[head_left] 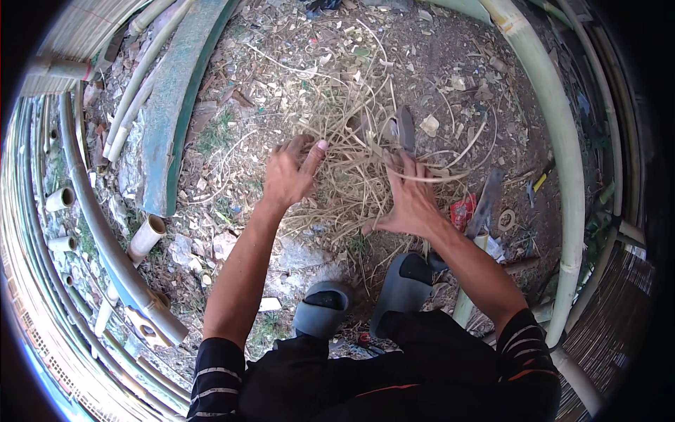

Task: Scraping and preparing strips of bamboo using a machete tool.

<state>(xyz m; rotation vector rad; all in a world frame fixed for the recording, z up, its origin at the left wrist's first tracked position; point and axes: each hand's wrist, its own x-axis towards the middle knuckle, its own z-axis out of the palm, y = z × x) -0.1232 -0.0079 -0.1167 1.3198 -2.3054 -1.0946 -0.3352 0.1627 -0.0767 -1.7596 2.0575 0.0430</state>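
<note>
A loose heap of thin, pale bamboo strips and shavings [351, 193] lies on the ground in front of my feet. At its left edge is my left hand [290, 172], thumb held apart and fingers bent, the fingertips partly blurred. My right hand [411, 200] spreads over the heap's right side. Its thumb points left, and its fingertips reach in among the strips. Neither hand visibly grips anything. Just beyond the right fingers, a flat grey piece [406, 129] sticks out of the strips; its kind is unclear.
A long grey blade [486, 200] lies right of my right hand, beside a red wrapper [461, 211]. A thick bamboo pole [552, 105] curves along the right. On the left are a green-edged plank [176, 105] and cut bamboo [146, 238]. Grey slippers [404, 285] are on my feet.
</note>
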